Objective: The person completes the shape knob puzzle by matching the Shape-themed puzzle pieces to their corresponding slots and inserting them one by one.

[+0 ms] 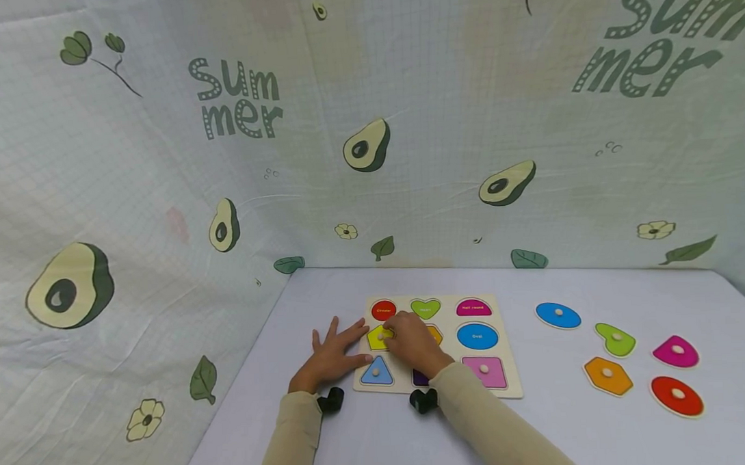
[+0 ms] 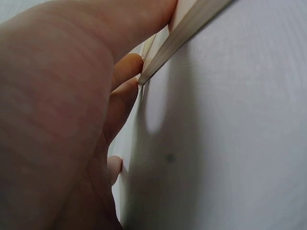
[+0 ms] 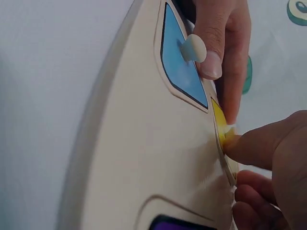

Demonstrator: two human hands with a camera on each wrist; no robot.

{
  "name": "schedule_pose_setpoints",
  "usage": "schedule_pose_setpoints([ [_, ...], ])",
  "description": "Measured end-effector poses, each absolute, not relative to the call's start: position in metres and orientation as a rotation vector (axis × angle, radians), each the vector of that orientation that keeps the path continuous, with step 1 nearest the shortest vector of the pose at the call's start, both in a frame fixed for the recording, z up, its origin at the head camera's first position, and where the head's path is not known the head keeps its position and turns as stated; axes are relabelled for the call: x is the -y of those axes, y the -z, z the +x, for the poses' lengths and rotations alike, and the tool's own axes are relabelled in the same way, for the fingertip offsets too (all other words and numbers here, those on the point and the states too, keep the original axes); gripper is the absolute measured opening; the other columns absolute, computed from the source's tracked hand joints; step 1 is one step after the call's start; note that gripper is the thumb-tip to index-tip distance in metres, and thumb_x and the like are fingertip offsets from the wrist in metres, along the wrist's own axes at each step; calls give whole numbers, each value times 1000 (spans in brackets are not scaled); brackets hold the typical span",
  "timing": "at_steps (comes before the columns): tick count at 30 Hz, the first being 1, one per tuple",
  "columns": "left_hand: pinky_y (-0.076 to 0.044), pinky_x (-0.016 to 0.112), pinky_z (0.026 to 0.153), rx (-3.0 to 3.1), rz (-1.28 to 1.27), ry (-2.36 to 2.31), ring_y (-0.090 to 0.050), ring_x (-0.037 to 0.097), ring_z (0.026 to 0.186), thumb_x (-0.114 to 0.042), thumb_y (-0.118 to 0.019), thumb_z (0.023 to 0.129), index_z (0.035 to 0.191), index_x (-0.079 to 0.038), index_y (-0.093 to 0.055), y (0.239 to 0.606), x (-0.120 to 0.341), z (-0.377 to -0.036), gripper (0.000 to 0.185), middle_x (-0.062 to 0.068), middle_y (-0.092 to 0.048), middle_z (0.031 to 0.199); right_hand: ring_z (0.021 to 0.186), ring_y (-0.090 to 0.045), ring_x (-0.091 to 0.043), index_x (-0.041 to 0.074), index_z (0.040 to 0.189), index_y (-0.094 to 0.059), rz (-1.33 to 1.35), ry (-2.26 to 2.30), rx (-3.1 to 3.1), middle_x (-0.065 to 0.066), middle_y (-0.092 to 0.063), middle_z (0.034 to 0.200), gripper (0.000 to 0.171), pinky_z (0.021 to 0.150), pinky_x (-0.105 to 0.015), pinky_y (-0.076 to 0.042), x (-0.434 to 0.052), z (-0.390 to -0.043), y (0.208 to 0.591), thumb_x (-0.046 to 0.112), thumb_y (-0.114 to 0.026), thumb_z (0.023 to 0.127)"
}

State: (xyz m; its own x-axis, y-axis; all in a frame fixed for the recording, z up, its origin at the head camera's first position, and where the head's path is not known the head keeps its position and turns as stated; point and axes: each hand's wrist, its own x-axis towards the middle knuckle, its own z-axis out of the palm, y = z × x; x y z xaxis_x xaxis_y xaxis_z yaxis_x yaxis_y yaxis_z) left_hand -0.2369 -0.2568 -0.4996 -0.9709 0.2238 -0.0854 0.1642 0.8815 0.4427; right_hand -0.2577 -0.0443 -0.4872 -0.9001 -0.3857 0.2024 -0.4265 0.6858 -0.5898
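Right hand (image 1: 415,342) pinching yellow pentagon piece's (image 1: 377,338) knob, plain in right wrist view, left hand (image 1: 332,353) flat, fingers straight, against shape puzzle board (image 1: 511,386).

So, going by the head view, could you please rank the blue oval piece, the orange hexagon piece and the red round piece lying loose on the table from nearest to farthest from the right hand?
From the right hand on the puzzle board:
1. Blue oval piece, the leftmost and rearmost loose piece.
2. Orange hexagon piece, further right, toward the front.
3. Red round piece, far right at the front.
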Motion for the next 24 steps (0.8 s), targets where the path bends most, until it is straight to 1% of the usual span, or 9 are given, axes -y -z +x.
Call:
schedule_pose_setpoints([
  [5,14,74,108,-2918,305,-674,0,42,152,-57,-68,87,151,-29,-48,499,256,-236,74,-10,-34,160,96,-61,-21,7,111,-76,649,-1065,2841,-2,-68,100,26,93,-40,-54,40,-257,486,18,-78,87],
  [9,15,73,108,-2911,293,-688,1,42,152,-57,-69,86,151,-28,-47,498,256,-236,74,-10,-35,160,97,-62,-21,8,111,-76,674,-1058,2842,-2,-69,100,26,93,-40,-54,38,-256,485,15,-78,87],
  [14,14,73,109,-2912,285,-678,0,41,152,-58,-68,86,152,-30,-47,499,257,-236,75,-10,-34,160,98,-63,-20,11,114,-76,725,-886,2836,-1,-73,104,27,93,-36,-54,37,-256,488,19,-77,88],
  [19,15,72,109,-2913,276,-677,1,40,152,-57,-69,86,151,-31,-47,499,257,-237,74,-11,-34,160,90,-61,-17,14,113,-78,698,-874,2829,2,-74,99,26,84,-34,-55,34,-254,488,21,-77,88],
  [24,14,73,109,-2912,281,-692,0,41,152,-56,-70,86,151,-29,-48,499,257,-237,74,-10,-35,160,87,-58,-16,15,113,-78,641,-957,2846,4,-72,96,25,80,-34,-53,31,-251,488,20,-77,88],
])
